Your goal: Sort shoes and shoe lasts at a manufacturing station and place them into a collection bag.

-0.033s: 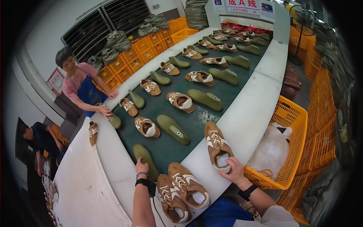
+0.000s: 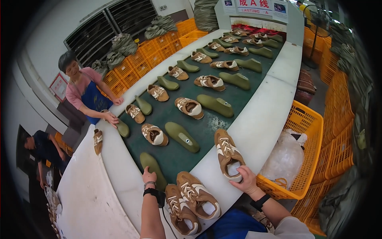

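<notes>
My right hand [image 2: 245,181] grips the heel of a brown sneaker [image 2: 227,148] with white stripes and laces, its toe pointing away from me over the pale worktop. White lining shows inside its opening. My left hand [image 2: 149,177] is closed at the left side of a green shoe last [image 2: 154,169], which lies on the dark green belt; some of its fingers are hidden. Between my forearms, a pair of matching sneakers stands side by side at the worktop's near edge, the left sneaker [image 2: 181,209] partly against the right sneaker [image 2: 197,195].
Rows of sneakers and green lasts cover the belt [image 2: 167,107]. Across it, a co-worker [image 2: 85,91] in a blue apron touches a last [image 2: 123,128]. A yellow crate [image 2: 314,159] holding clear plastic stands at my right. A single sneaker [image 2: 98,141] lies on the left worktop.
</notes>
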{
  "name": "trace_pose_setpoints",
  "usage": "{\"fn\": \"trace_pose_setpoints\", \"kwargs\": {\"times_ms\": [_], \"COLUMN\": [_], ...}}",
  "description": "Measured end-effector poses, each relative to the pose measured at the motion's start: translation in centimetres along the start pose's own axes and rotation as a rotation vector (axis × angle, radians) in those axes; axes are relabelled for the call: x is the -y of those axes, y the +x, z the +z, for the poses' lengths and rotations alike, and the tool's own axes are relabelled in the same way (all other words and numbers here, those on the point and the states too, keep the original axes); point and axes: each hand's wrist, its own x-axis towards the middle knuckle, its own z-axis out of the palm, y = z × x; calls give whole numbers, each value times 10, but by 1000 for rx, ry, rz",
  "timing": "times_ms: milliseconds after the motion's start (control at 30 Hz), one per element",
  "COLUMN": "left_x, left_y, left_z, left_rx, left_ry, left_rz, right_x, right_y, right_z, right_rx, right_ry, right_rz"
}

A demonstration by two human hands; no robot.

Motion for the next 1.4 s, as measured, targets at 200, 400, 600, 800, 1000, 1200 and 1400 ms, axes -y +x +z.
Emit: {"fn": "trace_pose_setpoints", "kwargs": {"times_ms": [200, 400, 600, 800, 1000, 1200, 1400], "left_x": [-15, 6, -63, 5, -2, 18, 99], "left_y": [-2, -1, -70, -41, -41, -57, -70], "left_z": [-4, -13, -73, -52, -46, -49, -97], "left_rx": [-6, 95, 653, 583, 600, 549, 412], "left_ry": [133, 170, 237, 345, 266, 212, 332], "left_rz": [-149, -211, -80, 367, 311, 386, 335], "right_x": [4, 9, 0, 7, 7, 5, 7], "right_y": [2, 5, -2, 3, 0, -1, 1], "right_z": [2, -5, -7, 0, 4, 5, 2], "right_rx": [17, 14, 12, 38, 51, 40, 48], "right_ry": [-5, -7, -38, -13, -16, -30, -25], "right_rz": [15, -3, 14, 10, -5, -22, -37]}}
